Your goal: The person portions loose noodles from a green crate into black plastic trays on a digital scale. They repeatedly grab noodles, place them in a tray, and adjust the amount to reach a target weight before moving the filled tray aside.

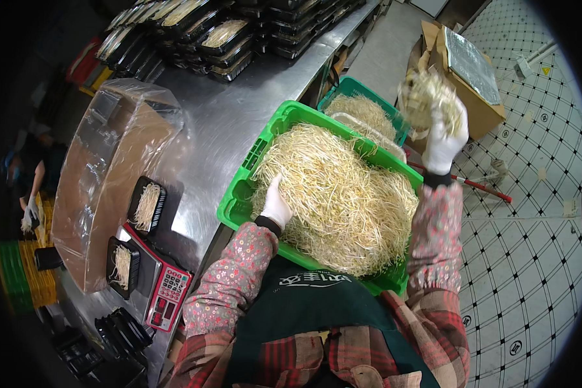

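A bright green plastic crate [283, 115] in front of me holds a big heap of bean sprouts [339, 194]. My left hand [276, 206], in a white glove, rests at the heap's left side with its thumb visible. Its fingers sink among the sprouts, so their grip is hidden. Off to the right, beyond the crate's rim, my right hand [444, 138] is raised and holds a loose clump of sprouts [429, 99], blurred at its edge.
A teal basket [356, 87] of sprouts stands behind the crate, near a cardboard box [470, 77]. On the steel table [206, 109] are stacked filled black trays [228, 46], a plastic-lined carton [111, 184], and a red scale [167, 291] bearing a tray [122, 266]. A co-worker's gloved hand [30, 213] shows left.
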Demonstrator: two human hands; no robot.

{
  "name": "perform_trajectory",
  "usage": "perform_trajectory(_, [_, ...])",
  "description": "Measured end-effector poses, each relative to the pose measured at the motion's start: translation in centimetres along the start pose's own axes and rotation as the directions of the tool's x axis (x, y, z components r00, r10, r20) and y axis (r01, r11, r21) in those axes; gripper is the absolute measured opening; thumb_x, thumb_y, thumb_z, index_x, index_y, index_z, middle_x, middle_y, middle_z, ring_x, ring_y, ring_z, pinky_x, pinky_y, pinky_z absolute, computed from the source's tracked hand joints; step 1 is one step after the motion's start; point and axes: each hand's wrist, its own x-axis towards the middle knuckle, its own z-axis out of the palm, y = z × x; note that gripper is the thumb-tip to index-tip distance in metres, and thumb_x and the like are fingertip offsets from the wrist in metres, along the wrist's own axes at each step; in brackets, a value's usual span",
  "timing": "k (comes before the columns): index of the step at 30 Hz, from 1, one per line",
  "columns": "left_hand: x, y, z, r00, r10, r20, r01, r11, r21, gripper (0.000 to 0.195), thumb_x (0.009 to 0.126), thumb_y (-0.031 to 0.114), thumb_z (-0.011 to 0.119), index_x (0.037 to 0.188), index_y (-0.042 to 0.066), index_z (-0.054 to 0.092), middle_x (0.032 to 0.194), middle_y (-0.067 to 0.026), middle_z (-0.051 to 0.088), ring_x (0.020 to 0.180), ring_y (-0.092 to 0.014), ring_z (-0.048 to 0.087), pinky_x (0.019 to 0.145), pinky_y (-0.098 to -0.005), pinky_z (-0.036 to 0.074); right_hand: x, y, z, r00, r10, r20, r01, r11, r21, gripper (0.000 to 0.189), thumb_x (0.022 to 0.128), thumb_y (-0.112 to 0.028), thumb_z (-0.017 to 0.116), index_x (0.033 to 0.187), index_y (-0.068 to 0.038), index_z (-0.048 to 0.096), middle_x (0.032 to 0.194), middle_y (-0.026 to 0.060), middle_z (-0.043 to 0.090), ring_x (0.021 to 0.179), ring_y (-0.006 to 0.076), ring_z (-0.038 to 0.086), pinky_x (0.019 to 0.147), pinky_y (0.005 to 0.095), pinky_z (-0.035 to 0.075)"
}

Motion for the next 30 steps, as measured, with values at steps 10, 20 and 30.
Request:
perform_trajectory(10, [-4.6, -0.2, -1.4, 0.985, 0.095, -0.147, -0.093, 0.995, 0.023, 0.057, 0.089, 0.049, 0.050, 0.132, 0.010, 0.050, 0.132, -0.0096, 0.054, 0.120, -0.030, 0.050, 0.100, -0.0492, 0.040, -3.8, 9.4, 3.7, 0.614, 0.471, 0.633, -0.187, 0.866, -0.463, 0.070, 0.081, -0.032, 0.073, 0.136, 0.000, 0.044, 0.136, 0.0199, 0.050, 0.127, 0.0299, 0.047, 0.108, 0.0362, 0.035])
perform_trajectory(20, [7.2, -1.2, -11.6, 0.920, 0.301, -0.250, -0.256, 0.946, 0.198, 0.071, 0.090, 0.066, 0.029, 0.139, 0.016, 0.043, 0.139, -0.0099, 0.048, 0.124, -0.035, 0.046, 0.101, -0.0572, 0.036, -18.7, 6.5, 13.1, 0.468, 0.637, 0.612, -0.153, 0.741, -0.654, 0.077, 0.086, -0.063, 0.044, 0.137, -0.005, 0.042, 0.135, 0.0179, 0.048, 0.125, 0.0329, 0.043, 0.103, 0.0511, 0.031])
perform_trajectory(30, [-3.1, -0.8, -5.6, 0.989, -0.023, -0.144, 0.035, 0.996, 0.084, 0.071, 0.090, 0.063, 0.025, 0.142, 0.017, 0.038, 0.145, -0.0106, 0.040, 0.131, -0.037, 0.038, 0.106, -0.0627, 0.025, -20.7, -1.3, 9.9, 0.494, 0.454, 0.742, 0.059, 0.834, -0.549, 0.072, 0.089, -0.052, 0.048, 0.138, 0.000, 0.038, 0.138, 0.0223, 0.042, 0.127, 0.0352, 0.040, 0.106, 0.0494, 0.029])
